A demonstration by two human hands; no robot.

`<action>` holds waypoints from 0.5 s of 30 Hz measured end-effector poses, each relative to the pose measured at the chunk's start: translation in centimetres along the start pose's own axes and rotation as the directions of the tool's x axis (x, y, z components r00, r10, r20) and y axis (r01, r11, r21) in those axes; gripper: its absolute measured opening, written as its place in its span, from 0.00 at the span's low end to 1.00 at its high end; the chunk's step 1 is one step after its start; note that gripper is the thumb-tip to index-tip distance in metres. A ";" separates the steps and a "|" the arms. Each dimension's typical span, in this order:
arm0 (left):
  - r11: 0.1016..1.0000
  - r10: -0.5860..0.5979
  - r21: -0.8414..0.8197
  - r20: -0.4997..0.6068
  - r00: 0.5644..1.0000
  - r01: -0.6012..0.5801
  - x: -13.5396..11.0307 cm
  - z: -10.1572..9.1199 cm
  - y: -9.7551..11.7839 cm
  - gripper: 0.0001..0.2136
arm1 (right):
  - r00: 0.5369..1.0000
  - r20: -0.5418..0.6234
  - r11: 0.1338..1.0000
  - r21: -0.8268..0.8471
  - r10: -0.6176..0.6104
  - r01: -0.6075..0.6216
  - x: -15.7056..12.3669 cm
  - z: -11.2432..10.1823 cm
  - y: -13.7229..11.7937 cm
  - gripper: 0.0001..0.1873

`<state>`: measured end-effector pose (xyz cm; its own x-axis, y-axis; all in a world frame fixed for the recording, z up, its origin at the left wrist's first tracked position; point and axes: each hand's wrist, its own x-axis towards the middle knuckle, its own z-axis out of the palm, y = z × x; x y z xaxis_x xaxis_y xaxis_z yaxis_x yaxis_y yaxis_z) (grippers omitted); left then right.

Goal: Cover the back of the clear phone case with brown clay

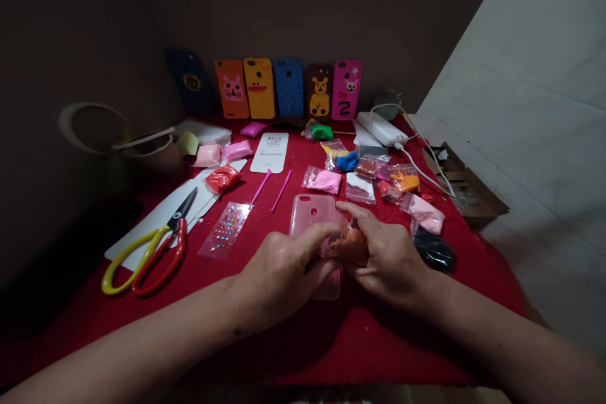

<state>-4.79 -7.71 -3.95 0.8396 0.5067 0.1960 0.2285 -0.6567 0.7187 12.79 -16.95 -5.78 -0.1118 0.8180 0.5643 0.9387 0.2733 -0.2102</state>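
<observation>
Both my hands meet over the middle of the red tablecloth [265, 341]. My left hand [279, 271] is curled, its fingers pinching the edge of a small clear bag of orange clay [351, 246]. My right hand [383, 252] wraps round the same bag from the right. Under my hands lies a clear phone case [310, 211], flat on the cloth and partly hidden by them.
Scissors with yellow and red handles [151, 252] lie at the left beside a sheet of stick-on gems [225, 230]. Several small clay bags [379, 177] lie beyond my hands. Decorated phone cases [288, 88] lean on the back wall. A white power bank [383, 128] and a cardboard box [466, 186] sit at the right.
</observation>
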 end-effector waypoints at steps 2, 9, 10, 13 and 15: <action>0.998 -0.046 0.034 0.012 0.999 0.045 0.0 0.1 0.0 0.13 | 0.999 -0.004 0.999 -0.020 -0.043 0.043 -0.1 0.1 0.1 0.32; 0.695 -0.316 -0.504 0.425 0.848 0.512 0.7 -0.8 2.1 0.04 | 0.996 0.033 0.992 -0.093 -0.080 0.083 -0.2 0.3 -0.1 0.31; 0.651 -0.330 -0.529 0.449 0.831 0.544 0.7 -0.9 2.3 0.05 | 0.996 0.023 0.991 -0.103 -0.083 0.085 -0.2 0.3 -0.2 0.31; 0.554 -0.291 -0.594 0.517 0.805 0.583 0.6 -1.3 2.6 0.08 | 0.995 -0.032 0.991 -0.098 -0.094 0.091 0.0 0.2 -0.5 0.26; 0.514 -0.235 -0.625 0.556 0.797 0.587 0.5 -1.5 2.5 0.09 | 0.995 -0.048 0.994 -0.070 -0.088 0.084 0.1 0.2 -0.5 0.24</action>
<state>-4.58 -8.24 -1.07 0.8896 0.2479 -0.3836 0.3024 0.3095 0.9015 12.23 -16.93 -5.77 -0.1780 0.7654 0.6185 0.9464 0.3053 -0.1054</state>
